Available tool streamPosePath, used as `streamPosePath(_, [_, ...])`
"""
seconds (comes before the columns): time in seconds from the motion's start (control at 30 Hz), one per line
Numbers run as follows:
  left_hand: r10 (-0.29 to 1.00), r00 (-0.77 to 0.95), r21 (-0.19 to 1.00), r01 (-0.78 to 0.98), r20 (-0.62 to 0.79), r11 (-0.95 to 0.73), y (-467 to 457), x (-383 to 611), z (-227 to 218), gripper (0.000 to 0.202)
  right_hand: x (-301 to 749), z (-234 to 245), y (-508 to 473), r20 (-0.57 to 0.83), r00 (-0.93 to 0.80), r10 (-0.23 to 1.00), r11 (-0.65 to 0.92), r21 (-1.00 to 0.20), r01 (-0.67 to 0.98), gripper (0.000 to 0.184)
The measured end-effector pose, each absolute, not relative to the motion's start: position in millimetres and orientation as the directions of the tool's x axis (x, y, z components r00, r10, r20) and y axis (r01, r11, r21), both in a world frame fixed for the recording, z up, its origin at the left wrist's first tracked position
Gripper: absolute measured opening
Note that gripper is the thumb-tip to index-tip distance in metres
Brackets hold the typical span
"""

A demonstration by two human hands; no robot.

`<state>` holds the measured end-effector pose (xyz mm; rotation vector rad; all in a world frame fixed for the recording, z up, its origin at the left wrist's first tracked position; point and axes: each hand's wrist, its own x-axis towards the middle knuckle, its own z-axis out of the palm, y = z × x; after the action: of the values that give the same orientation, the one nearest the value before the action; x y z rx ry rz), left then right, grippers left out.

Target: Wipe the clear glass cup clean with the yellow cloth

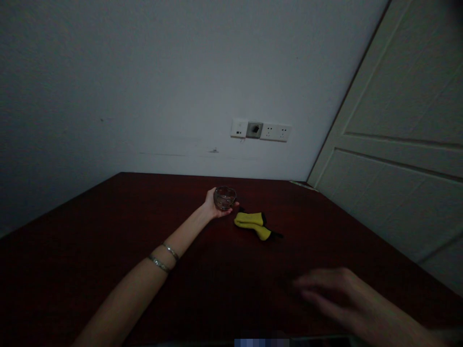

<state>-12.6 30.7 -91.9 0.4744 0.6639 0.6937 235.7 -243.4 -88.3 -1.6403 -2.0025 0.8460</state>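
My left hand (pixel 217 208) reaches out over the dark red table and holds a small clear glass bowl (pixel 224 198), its fingers curled under and around the side. Just right of that hand lies a soft yellow item with black ends (pixel 250 220), folded double; its exact kind is unclear. Near the front right, my right hand (pixel 336 294) hovers above the table, blurred by motion. A gap shows between its thumb and fingers, and nothing is visible in it.
The table (pixel 144 212) runs back to a pale wall with a row of sockets (pixel 267 131). A panelled cream door (pixel 401 144) slants along the right side. At the bottom edge is a blurred-out patch (pixel 261 342).
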Motion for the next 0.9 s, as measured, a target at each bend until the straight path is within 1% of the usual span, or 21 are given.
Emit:
streamPosePath(0.03, [0.72,0.58,0.588,-0.449,-0.381,0.673,31.3,-12.2,-93.9,0.046,234.4,-77.4,-230.7,0.078,-0.201,0.976,0.206,-0.613,0.762,0.025])
streamPosePath(0.07, [0.729,0.577,0.582,-0.468,-0.369,0.665,31.8,-11.7,-95.8,0.046,231.9,-69.6,-214.4,0.182,-0.222,0.958,0.286,-0.543,0.79,0.027])
streamPosePath(0.13, [0.748,0.563,0.581,-0.496,-0.35,0.645,32.5,-10.8,-98.8,0.047,224.5,-65.2,-174.5,0.354,-0.268,0.896,0.402,-0.391,0.828,0.034])
streamPosePath(0.17, [0.757,0.556,0.584,-0.505,-0.344,0.636,32.7,-10.5,-99.8,0.047,220.4,-68.5,-153.0,0.41,-0.313,0.857,0.459,-0.327,0.826,0.035])
streamPosePath(0.2, [0.764,0.55,0.586,-0.513,-0.337,0.627,32.7,-10.3,-100.5,0.048,216.5,-74.7,-132.0,0.411,-0.377,0.83,0.509,-0.283,0.813,0.038])
streamPosePath(0.23, [0.77,0.545,0.59,-0.517,-0.333,0.621,32.8,-10.3,-100.9,0.049,213.2,-83.0,-112.6,0.372,-0.447,0.814,0.551,-0.249,0.797,0.041])
streamPosePath(0.3, [0.776,0.539,0.598,-0.516,-0.329,0.613,32.7,-10.7,-101.1,0.051,208.7,-102.2,-81.2,0.325,-0.518,0.792,0.594,-0.21,0.777,0.051])
streamPosePath(0.33, [0.777,0.536,0.603,-0.514,-0.33,0.61,32.6,-11.0,-100.9,0.051,207.5,-111.5,-69.6,0.309,-0.527,0.792,0.597,-0.211,0.774,0.052])
streamPosePath(0.4, [0.778,0.53,0.612,-0.505,-0.337,0.609,32.6,-11.7,-100.3,0.053,207.2,-126.8,-54.1,0.289,-0.524,0.801,0.593,-0.26,0.762,0.046])
streamPosePath(0.5, [0.777,0.525,0.619,-0.494,-0.348,0.611,32.8,-12.4,-98.9,0.054,210.8,-136.7,-42.6,0.325,-0.478,0.816,0.569,-0.313,0.76,0.042])
streamPosePath(0.57, [0.779,0.519,0.62,-0.493,-0.353,0.61,32.9,-12.4,-98.0,0.052,214.9,-133.4,-37.5,0.394,-0.402,0.827,0.539,-0.351,0.765,0.04])
streamPosePath(0.67, [0.777,0.516,0.614,-0.496,-0.361,0.615,32.7,-11.7,-97.4,0.05,219.0,-114.0,-30.8,0.533,-0.208,0.82,0.468,-0.415,0.78,0.039])
streamPosePath(0.7, [0.775,0.518,0.609,-0.498,-0.361,0.617,32.5,-11.2,-97.4,0.049,218.6,-104.5,-29.2,0.578,-0.148,0.802,0.452,-0.428,0.783,0.039])
streamPosePath(0.77, [0.769,0.525,0.607,-0.492,-0.365,0.624,32.2,-9.9,-98.0,0.049,213.3,-84.0,-26.9,0.656,-0.096,0.749,0.469,-0.422,0.776,0.039])
streamPosePath(0.8, [0.762,0.532,0.609,-0.481,-0.37,0.631,32.1,-9.0,-98.6,0.049,208.4,-74.1,-26.0,0.72,-0.152,0.677,0.551,-0.358,0.754,0.037])
streamPosePath(0.83, [0.752,0.54,0.606,-0.471,-0.377,0.641,32.2,-8.1,-99.2,0.049,202.5,-65.3,-24.9,0.749,-0.271,0.604,0.644,-0.258,0.72,0.037])
streamPosePath(0.87, [0.742,0.549,0.597,-0.464,-0.385,0.654,32.4,-7.1,-100.0,0.049,195.9,-58.0,-23.5,0.737,-0.412,0.535,0.723,-0.147,0.675,0.038])
streamPosePath(0.9, [0.731,0.557,0.583,-0.464,-0.394,0.667,32.7,-6.2,-101.0,0.048,189.1,-52.4,-21.7,0.68,-0.566,0.466,0.785,-0.023,0.619,0.038])
